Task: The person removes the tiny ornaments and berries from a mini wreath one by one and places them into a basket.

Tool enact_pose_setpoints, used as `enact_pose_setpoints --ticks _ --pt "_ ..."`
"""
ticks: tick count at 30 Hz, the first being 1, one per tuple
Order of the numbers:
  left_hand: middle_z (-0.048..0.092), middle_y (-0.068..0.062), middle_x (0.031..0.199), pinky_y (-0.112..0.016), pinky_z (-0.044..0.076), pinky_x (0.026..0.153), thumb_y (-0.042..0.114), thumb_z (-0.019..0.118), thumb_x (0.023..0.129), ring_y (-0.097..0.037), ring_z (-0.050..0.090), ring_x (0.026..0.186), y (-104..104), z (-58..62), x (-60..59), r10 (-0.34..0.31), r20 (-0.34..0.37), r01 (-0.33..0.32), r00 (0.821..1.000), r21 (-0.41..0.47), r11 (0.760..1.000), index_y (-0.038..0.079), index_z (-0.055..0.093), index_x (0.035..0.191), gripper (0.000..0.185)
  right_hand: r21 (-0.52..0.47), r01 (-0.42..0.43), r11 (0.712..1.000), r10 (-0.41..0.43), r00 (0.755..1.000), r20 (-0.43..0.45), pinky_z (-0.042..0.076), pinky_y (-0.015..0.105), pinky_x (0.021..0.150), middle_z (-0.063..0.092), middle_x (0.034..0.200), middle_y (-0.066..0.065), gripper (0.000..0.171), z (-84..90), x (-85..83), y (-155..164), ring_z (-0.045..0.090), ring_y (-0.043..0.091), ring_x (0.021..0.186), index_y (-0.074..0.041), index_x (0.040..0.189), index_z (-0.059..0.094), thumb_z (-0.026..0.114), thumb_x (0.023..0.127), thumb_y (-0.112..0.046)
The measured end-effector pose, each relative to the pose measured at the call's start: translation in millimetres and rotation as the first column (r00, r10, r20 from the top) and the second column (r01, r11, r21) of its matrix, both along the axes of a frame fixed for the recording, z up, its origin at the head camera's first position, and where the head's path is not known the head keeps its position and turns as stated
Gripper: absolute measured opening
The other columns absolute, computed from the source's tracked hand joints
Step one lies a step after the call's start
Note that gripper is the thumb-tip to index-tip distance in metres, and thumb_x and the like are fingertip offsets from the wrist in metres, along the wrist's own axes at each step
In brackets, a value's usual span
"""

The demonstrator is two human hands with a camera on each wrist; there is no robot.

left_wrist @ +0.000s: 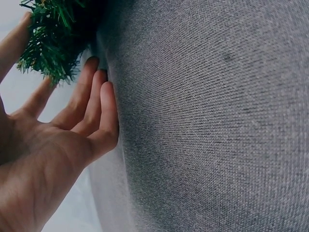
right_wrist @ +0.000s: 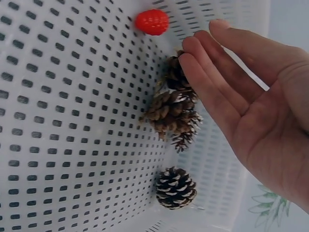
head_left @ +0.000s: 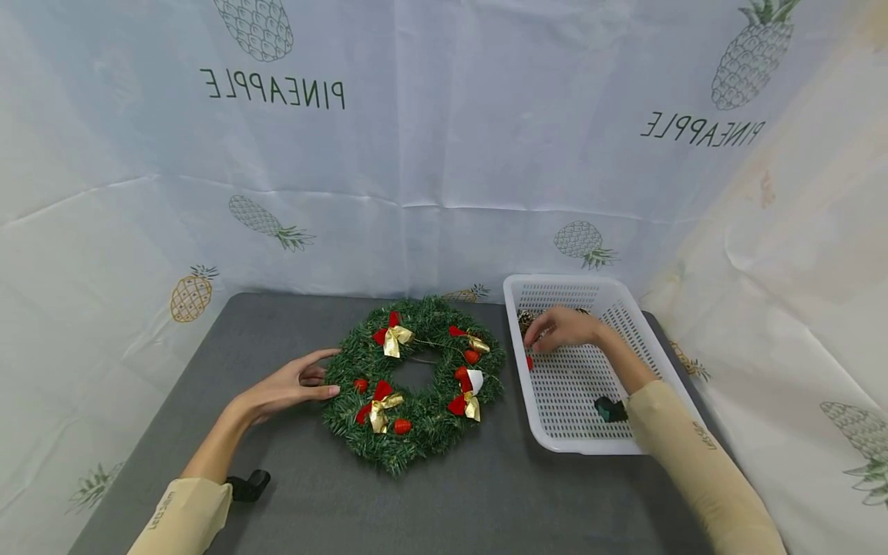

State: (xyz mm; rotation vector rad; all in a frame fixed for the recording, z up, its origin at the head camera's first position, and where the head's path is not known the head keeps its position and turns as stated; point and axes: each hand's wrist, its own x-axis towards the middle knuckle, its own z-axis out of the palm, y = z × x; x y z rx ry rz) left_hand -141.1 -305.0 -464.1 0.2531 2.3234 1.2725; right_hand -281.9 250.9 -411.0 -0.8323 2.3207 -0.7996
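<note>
A green wreath (head_left: pixel 425 412) lies on the dark table, with red-and-gold bows (head_left: pixel 395 337) and red berry-shaped ornaments (head_left: pixel 402 426) on it. My left hand (head_left: pixel 291 385) touches its left edge with thumb and index fingertip, the other fingers loosely bent near the cloth. Inside the white basket, my right hand (head_left: pixel 565 329) reaches down near the left wall, nothing between its fingers. In the right wrist view its fingertips are right at a cluster of brown pine cones (right_wrist: pixel 169 113). A white-tipped pine cone (right_wrist: pixel 176 188) and a red berry-shaped ornament (right_wrist: pixel 152 22) lie apart from the cluster.
The white perforated basket (head_left: pixel 579 447) stands at the table's right side. Grey cloth covers the table (head_left: pixel 388 509). Behind and beside it hangs a white curtain (head_left: pixel 444 139) with pineapple prints. A black device (head_left: pixel 248 487) sits at the left wrist.
</note>
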Motion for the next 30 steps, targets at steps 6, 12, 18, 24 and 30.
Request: enact_pose_setpoints --ticks 6,12,18,24,30 --pt "0.033 -0.035 0.171 -0.072 0.045 0.119 0.043 0.073 0.105 -0.057 0.034 0.159 0.0 -0.1 0.1 0.004 0.007 -0.004 1.000 -0.003 1.000 0.021 0.026 0.174 0.086 -0.075 0.101 0.992 -0.099 0.995 0.031 0.061 0.028 0.083 0.078 0.122 0.026 0.027 10.0 0.9 0.2 0.074 0.014 0.097 0.004 0.120 0.078 0.081 0.098 -0.012" --pt "0.033 -0.035 0.172 -0.072 0.045 0.118 0.043 0.072 0.105 -0.057 0.034 0.159 0.0 -0.2 0.5 0.005 0.009 -0.005 1.000 -0.007 1.000 0.021 0.026 0.174 0.086 -0.133 0.151 0.980 -0.142 0.987 0.072 0.066 0.042 0.089 0.077 0.124 0.031 0.024 21.8 0.8 -5.8 0.078 0.024 0.098 0.002 0.122 0.079 0.078 0.101 -0.009" --pt "0.031 -0.035 0.172 -0.072 0.044 0.119 0.042 0.072 0.105 -0.057 0.033 0.159 0.4 1.4 1.2 0.003 0.008 -0.003 1.000 0.002 1.000 0.021 0.025 0.174 0.086 -0.188 0.127 0.974 -0.118 0.991 0.059 0.067 0.038 0.091 0.078 0.122 0.029 0.021 29.0 0.6 -13.1 0.079 0.025 0.100 -0.001 0.120 0.080 0.077 0.101 -0.007" --pt "0.030 -0.035 0.173 -0.071 0.044 0.120 0.041 0.072 0.105 -0.057 0.032 0.159 -0.3 1.5 1.5 0.003 0.014 -0.004 1.000 0.015 1.000 0.021 0.025 0.174 0.086 -0.220 0.117 0.969 -0.108 0.993 0.053 0.067 0.043 0.095 0.080 0.120 0.023 0.019 31.0 -0.2 -21.0 0.081 0.017 0.101 -0.001 0.119 0.080 0.076 0.102 -0.008" --pt "0.030 -0.035 0.173 -0.071 0.044 0.120 0.042 0.072 0.105 -0.057 0.032 0.159 -0.8 0.9 0.9 0.002 0.015 -0.002 1.000 0.013 1.000 0.021 0.025 0.174 0.086 -0.231 0.092 0.969 -0.082 0.995 0.052 0.067 0.033 0.088 0.080 0.119 0.023 0.019 34.4 1.0 -33.4 0.080 0.019 0.099 -0.001 0.119 0.080 0.077 0.102 -0.010"
